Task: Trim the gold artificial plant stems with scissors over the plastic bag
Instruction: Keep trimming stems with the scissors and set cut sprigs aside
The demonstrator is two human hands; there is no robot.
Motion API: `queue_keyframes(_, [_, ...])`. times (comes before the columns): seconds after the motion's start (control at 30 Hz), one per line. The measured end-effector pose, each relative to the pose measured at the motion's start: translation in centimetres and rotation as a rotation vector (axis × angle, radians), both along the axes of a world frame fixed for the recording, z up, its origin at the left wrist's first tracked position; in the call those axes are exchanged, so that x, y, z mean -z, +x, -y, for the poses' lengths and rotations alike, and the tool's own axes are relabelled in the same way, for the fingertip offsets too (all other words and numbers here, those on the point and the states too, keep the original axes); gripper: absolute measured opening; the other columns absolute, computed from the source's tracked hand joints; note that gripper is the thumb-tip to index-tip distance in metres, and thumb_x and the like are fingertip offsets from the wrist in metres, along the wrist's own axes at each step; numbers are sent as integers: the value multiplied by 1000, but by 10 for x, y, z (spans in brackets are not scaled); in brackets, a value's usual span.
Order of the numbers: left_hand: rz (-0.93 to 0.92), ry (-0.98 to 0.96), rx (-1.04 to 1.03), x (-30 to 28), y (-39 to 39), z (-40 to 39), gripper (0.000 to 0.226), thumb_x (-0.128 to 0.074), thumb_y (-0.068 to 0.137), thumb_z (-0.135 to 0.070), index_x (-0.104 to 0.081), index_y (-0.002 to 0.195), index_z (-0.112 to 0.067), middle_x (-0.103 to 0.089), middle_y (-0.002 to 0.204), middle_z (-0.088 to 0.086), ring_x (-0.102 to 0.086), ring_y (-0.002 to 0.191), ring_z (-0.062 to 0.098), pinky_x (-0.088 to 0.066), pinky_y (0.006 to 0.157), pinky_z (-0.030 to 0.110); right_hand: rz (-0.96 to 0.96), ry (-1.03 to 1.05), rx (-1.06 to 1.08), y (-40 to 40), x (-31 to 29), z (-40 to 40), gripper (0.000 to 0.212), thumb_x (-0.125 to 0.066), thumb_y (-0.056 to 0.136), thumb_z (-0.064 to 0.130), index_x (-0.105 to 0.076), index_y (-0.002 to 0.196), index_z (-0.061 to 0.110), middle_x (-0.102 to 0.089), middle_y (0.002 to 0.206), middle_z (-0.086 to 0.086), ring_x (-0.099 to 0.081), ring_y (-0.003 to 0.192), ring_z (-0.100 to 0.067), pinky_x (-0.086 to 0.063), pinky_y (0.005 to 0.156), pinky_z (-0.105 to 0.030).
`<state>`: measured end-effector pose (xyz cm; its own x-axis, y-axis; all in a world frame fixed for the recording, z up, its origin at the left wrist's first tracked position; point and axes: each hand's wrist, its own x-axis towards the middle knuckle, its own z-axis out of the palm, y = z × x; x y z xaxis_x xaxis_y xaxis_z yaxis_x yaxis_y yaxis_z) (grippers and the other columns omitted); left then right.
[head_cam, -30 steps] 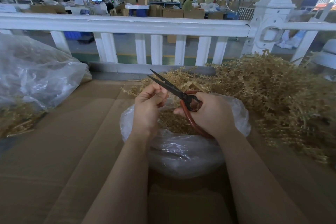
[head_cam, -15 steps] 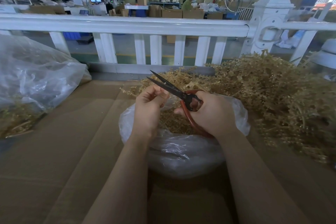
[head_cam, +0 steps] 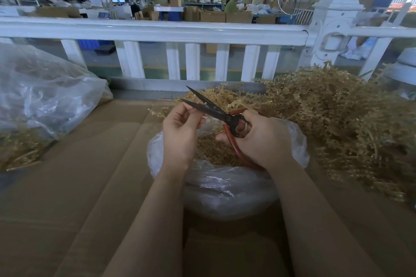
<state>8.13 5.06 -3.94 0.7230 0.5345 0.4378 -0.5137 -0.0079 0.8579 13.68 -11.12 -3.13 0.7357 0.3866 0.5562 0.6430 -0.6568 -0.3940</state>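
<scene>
My right hand (head_cam: 265, 139) grips black scissors (head_cam: 211, 110) by their red handles, and the blades stand open, pointing up and left. My left hand (head_cam: 180, 132) pinches a thin gold stem (head_cam: 205, 104) that sits between the open blades; most of the stem is hidden by my fingers. Both hands are above a clear plastic bag (head_cam: 225, 189) that holds gold cuttings (head_cam: 213, 150). A big heap of gold artificial stems (head_cam: 333, 119) lies to the right and behind the bag.
Everything rests on brown cardboard (head_cam: 78, 198). A second large clear bag (head_cam: 45, 101) with gold stems lies at the left. A white railing (head_cam: 157, 31) with a post (head_cam: 333, 29) runs across the back. Beyond it are people and boxes.
The scissor blades have opened a little wider. Both hands have stayed in the same place above the bag.
</scene>
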Motion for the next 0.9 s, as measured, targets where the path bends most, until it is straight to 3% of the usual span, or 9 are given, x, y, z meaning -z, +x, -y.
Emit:
queue_keyframes(0.2, [3, -32, 13, 0, 0, -1, 16, -62, 88, -18, -71, 77, -24, -63, 68, -8, -56, 64, 5, -47, 65, 17, -25, -58, 57, 3, 1, -1, 77, -38, 58, 99, -64, 86, 33, -58, 60, 16, -51, 57, 6, -38, 48, -18])
queue_keyframes(0.43, [3, -65, 38, -1, 1, -2, 20, -63, 88, -15, -71, 74, -26, -65, 72, -4, -58, 65, 7, -48, 68, 20, -37, -37, 41, 4, 1, -1, 74, -42, 58, 97, -65, 82, 31, -59, 60, 14, -54, 57, 3, -40, 49, -17])
queue_keyframes(0.57, [35, -44, -4, -1, 0, 2, 3, -62, 88, -12, -63, 88, -15, -61, 66, -5, -58, 63, 9, -49, 66, 20, -53, -62, 44, 4, 1, 0, 73, -43, 57, 97, -63, 79, 31, -58, 59, 14, -52, 55, 4, -37, 47, -18])
queue_keyframes(0.67, [55, -10, -40, 0, 0, 1, 10, -59, 93, -3, -60, 95, -13, -60, 66, -4, -58, 65, 11, -51, 67, 23, -49, -78, 48, 4, 1, 1, 70, -46, 58, 96, -61, 77, 30, -56, 56, 15, -50, 53, 5, -36, 46, -18])
queue_keyframes(0.8, [48, 47, -92, -1, -3, 3, 11, -53, 97, -5, -60, 93, -12, -58, 72, 9, -56, 67, 15, -50, 66, 22, -82, -63, 31, 5, 1, 1, 62, -54, 61, 93, -60, 79, 35, -59, 58, 15, -54, 57, 3, -43, 50, -20])
queue_keyframes(0.9, [30, 80, -117, -1, -3, 3, 14, -51, 97, -2, -58, 88, -10, -55, 70, 3, -53, 67, 13, -47, 66, 22, -91, -53, 25, 5, 1, 1, 60, -49, 58, 97, -56, 75, 39, -59, 59, 15, -55, 58, 3, -47, 52, -21])
